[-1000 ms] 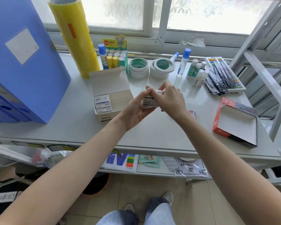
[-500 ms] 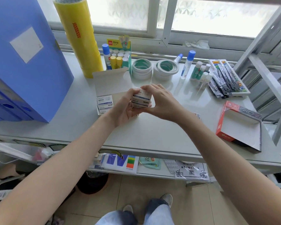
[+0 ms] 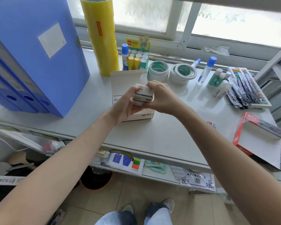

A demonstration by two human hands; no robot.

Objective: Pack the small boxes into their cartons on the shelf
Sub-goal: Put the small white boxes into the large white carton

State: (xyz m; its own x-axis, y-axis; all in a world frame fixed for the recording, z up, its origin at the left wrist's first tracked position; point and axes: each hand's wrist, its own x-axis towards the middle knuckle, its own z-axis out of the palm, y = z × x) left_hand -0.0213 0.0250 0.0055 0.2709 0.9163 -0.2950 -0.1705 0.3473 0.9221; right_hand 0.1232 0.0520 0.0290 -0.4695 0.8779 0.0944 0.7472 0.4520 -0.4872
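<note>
Both hands, left hand (image 3: 126, 103) and right hand (image 3: 161, 97), clasp stacked small boxes (image 3: 142, 96) above the open carton (image 3: 137, 116); lower them level, edges squared to its walls.

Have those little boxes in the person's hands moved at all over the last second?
Yes. The little boxes have gone left, from beside the open carton to over it.

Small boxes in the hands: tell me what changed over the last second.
Both hands carried the small boxes leftward and away from the body, from over the bare shelf to above the open carton. The left hand and right hand still clasp them together; nothing was let go. The carton, tape rolls, yellow roll and red tray stayed put.
</note>
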